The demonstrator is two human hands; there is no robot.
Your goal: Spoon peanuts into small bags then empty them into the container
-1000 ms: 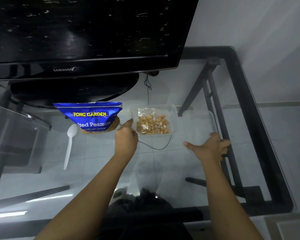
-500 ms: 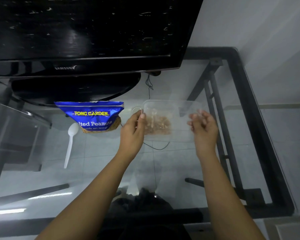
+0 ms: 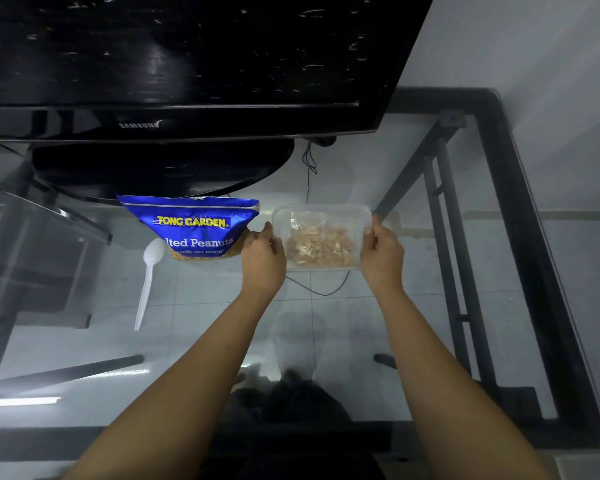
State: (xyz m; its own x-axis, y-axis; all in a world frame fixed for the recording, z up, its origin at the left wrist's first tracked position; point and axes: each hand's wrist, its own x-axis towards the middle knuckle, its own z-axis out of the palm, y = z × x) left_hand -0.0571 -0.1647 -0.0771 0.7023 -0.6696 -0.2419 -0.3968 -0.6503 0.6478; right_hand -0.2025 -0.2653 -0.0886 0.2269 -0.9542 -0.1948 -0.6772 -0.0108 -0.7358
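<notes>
Container [image 3: 323,239] long axis left-right, between both hands: left hand [image 3: 262,259] fingers closed at left edge, right hand [image 3: 381,252] fingers clamped on right edge.

- Dim, bluish light overall; picture soft and slightly hazy.
- Bright streak of glare on the glass table [image 3: 21,400], well left of both hands.
- Wide-angle bending at the edges.
- TV screen [image 3: 187,46] shows specks of reflection.
</notes>
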